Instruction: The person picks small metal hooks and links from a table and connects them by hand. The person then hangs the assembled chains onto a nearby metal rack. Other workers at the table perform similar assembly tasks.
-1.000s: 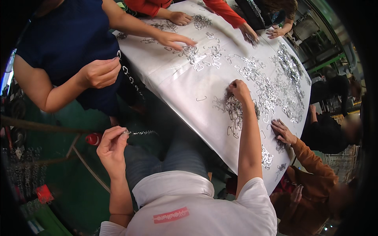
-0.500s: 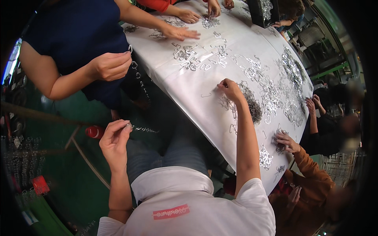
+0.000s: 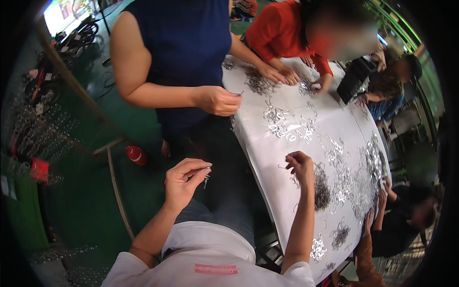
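My left hand (image 3: 184, 182) is closed in a pinch at the near side of the table. A short chain of shiny metal links (image 3: 206, 180) hangs from its fingertips. Over the white table (image 3: 258, 138), my right hand (image 3: 302, 167) pinches a bent wire hook (image 3: 282, 166), whose curved end sticks out to the left. Beside that hand lies a dark grey heap of hooks (image 3: 321, 191). Brighter silver hooks (image 3: 340, 191) are spread to its right.
To my left a co-worker in a dark blue top (image 3: 186, 48) holds a small metal piece over the table edge. Others work around the table, one in a red sleeve (image 3: 272, 33). A black bin (image 3: 356, 79) stands at the far side. A red bottle (image 3: 136, 155) is on the green floor.
The view has turned toward the left. My right hand, earlier low over the hooks, now shows a wire hook in its fingers. My left hand with the chain has come nearer the table.
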Tool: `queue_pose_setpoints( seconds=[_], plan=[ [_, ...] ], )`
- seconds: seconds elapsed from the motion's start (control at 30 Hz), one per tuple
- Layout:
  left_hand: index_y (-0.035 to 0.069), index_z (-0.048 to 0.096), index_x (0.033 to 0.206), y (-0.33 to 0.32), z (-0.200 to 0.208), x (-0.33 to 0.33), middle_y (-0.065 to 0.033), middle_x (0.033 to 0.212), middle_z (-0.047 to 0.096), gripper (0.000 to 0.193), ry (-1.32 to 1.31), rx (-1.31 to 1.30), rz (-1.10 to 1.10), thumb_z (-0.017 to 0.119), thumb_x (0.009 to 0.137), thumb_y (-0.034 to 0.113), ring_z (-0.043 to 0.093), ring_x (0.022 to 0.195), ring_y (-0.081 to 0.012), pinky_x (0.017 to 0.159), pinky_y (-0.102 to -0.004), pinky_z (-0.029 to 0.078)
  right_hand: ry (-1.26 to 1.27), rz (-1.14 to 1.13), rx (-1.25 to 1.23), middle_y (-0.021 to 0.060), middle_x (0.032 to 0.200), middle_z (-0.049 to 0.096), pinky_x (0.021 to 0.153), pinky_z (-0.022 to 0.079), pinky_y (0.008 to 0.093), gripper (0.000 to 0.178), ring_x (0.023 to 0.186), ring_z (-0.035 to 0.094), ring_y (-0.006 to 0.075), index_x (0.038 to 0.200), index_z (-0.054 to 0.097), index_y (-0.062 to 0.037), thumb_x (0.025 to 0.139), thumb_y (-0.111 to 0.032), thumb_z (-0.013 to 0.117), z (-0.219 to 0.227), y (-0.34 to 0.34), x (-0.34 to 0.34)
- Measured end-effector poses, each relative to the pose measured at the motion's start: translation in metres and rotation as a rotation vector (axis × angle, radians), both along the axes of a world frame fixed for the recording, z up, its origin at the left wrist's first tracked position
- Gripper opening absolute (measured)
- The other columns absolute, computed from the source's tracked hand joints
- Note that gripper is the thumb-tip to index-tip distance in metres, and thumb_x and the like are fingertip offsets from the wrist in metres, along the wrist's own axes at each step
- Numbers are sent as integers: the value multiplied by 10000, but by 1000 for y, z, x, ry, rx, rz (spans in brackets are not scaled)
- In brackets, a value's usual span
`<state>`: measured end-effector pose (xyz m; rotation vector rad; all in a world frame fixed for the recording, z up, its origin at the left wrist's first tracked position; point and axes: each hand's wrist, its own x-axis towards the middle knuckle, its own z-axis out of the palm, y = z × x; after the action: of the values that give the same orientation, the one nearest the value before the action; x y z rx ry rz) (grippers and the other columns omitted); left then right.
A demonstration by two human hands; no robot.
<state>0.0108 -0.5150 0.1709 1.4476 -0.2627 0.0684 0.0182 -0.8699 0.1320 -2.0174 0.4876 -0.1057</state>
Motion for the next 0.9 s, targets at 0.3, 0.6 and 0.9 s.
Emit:
queue_pose_setpoints(
  seconds=[0.3,0.6,0.9],
  plan=[
    [-26,681,1047,6,8,-5,-69,979,648,191,-16,27,36,634,864,-54,653,863,-119,745,-230,556,-321,382,741,44,1060,529,807,446,242,57,948,537,115,832,654,-5,833,-28,706,86,175,-12],
    [-39,632,992,1,13,2,-64,918,680,152,-18,-20,240,655,844,-65,679,830,-121,730,-239,557,-275,476,732,34,1045,523,841,439,239,79,948,533,111,841,660,-1,837,-57,716,91,208,23],
    [-40,619,1009,1,28,-2,-78,950,657,163,-48,110,447,644,853,-78,662,882,-121,771,-225,540,-239,662,783,35,1013,548,829,433,249,86,921,542,116,830,674,14,830,-59,719,92,223,58]
  ],
)
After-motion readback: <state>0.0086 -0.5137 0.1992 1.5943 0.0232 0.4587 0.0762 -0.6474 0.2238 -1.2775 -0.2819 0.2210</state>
